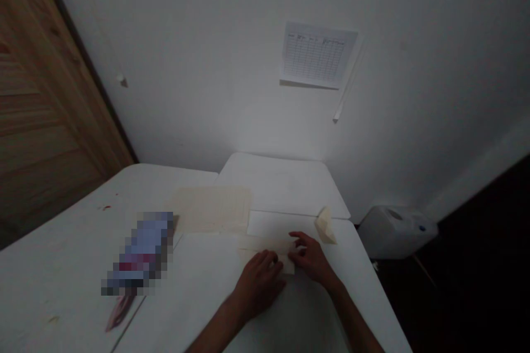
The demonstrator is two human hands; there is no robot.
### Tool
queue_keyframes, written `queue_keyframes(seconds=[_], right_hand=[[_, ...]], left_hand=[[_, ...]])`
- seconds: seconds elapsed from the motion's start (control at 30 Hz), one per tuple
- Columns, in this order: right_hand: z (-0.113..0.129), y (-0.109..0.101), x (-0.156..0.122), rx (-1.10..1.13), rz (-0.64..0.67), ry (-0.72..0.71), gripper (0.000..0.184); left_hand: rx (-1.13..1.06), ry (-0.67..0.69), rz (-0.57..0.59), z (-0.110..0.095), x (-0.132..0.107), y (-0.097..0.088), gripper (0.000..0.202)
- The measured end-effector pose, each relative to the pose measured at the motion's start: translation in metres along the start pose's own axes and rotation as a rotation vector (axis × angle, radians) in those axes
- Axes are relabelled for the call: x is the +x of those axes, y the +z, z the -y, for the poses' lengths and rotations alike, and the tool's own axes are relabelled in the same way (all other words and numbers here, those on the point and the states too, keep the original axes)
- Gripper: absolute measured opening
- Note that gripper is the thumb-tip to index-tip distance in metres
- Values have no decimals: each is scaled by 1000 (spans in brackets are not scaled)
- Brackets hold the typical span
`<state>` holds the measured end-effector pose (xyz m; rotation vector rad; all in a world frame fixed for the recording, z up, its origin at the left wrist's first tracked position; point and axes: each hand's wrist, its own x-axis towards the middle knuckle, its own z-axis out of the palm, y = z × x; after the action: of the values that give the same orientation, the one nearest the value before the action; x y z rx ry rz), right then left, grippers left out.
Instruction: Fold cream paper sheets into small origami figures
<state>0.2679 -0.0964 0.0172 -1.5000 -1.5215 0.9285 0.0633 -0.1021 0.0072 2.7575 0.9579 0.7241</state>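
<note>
A cream-coloured piece of paper (265,244) with a crease or folded flap lies flat on the white table in front of me. My left hand (260,282) rests on its near edge, fingers bent and pressed down on the paper. At the paper's right end is my right hand (309,258), its thumb and fingers curved around that end. Part of the paper is hidden beneath both hands. Just beyond my right hand sits a small folded paper piece (326,226), pointed at the top.
Larger cream sheets (211,209) lie left of centre on the joined white tables (285,182). A pixelated bluish item (143,248) with a pinkish strap lies at left. A printed table (317,55) hangs on the wall. A white plastic jug (393,231) stands right of the table.
</note>
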Motion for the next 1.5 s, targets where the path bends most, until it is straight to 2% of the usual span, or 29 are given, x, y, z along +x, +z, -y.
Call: queue_keyframes(seconds=[0.2, 0.4, 0.63, 0.8, 0.9, 1.03, 1.17, 1.5], right_hand=[[1, 2, -2, -2, -23, 32, 56], [-4, 4, -3, -66, -34, -13, 55], [-10, 2, -5, -141, -73, -43, 48], [-7, 0, -24, -233, -225, -118, 35], [-6, 3, -43, -344, -258, -194, 25], [-6, 11, -63, -552, -192, -289, 28], [-5, 15, -70, -735, -116, -334, 31], [-2, 16, -72, -877, -93, -309, 39]], left_hand=[[-19, -5, 40, -3, 16, 8, 5], [-66, -47, 39, -1, 19, 8, 15], [-217, -259, 130, 0, 32, 4, 17], [-218, -303, 151, 2, 35, 5, 14], [-210, -325, 157, 2, 36, 7, 15], [-205, -332, 161, 2, 35, 8, 14], [-197, -339, 165, 3, 36, 8, 11], [-230, -335, 141, 2, 36, 7, 7]])
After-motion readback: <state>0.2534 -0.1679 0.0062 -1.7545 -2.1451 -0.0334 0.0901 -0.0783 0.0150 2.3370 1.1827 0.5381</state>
